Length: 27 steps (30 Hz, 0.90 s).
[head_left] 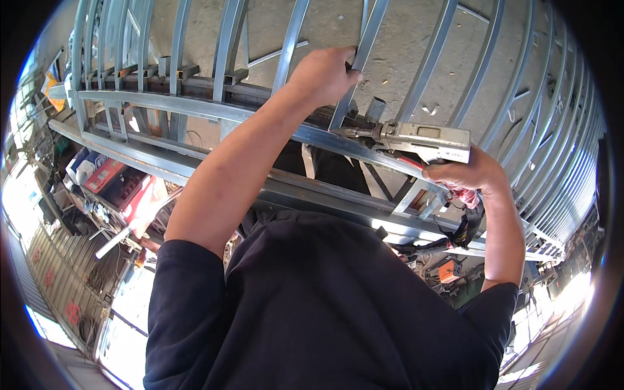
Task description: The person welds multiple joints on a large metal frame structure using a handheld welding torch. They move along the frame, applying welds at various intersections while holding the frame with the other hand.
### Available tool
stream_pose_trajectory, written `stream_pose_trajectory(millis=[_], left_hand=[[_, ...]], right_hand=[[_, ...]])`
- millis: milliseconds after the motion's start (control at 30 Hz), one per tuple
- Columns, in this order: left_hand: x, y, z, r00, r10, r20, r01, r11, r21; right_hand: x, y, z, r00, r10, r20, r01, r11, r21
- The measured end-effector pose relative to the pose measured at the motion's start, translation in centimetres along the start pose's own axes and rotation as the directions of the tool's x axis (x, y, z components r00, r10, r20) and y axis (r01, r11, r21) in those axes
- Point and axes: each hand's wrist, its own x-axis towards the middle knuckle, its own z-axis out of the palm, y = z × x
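My left hand (326, 75) is closed around an upright square metal tube (371, 36) of a large frame. In my right hand (469, 173) is a handheld welding gun (426, 138) with a boxy silver body. Its narrow nozzle points left, and the tip is at the foot of that same tube, where it meets the long bottom rail (175, 104). A small red spot shows near the tip; whether the tip touches the metal I cannot tell. My right fingers around the handle are partly hidden by the gun's body.
More upright tubes (426, 62) run across the frame on both sides. A dark cable (465, 229) hangs below the gun. Metal offcuts (278, 53) lie on the concrete floor (273, 26). A red box (107, 175) stands at left, and an orange box (449, 271) sits at lower right.
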Motion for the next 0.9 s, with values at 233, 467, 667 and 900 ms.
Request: stream_pose_trajectory(millis=[233,467,667,900], left_hand=[[0.1,0.7,-0.3,0.997,-0.064,0.042,0.064,0.998,-0.006],[0.2,1.1,-0.4,0.993,-0.108,0.044,0.107,0.994,0.025],[0.1,1.2,-0.8,0.990,-0.124,0.074,0.124,0.992,0.001],[0.2,1.4,-1.0,0.982,-0.149,0.113,0.150,0.989,-0.004]], right_hand=[[0.0,-0.6,0.1,1.000,-0.019,0.003,0.019,0.999,-0.042],[0.0,-0.8,0.2,0.998,-0.058,0.024,0.059,0.998,-0.019],[0.0,-1.2,0.1,0.997,0.070,0.041,-0.066,0.995,-0.074],[-0.5,-0.8,0.2,1.000,0.008,-0.008,-0.008,0.999,-0.037]])
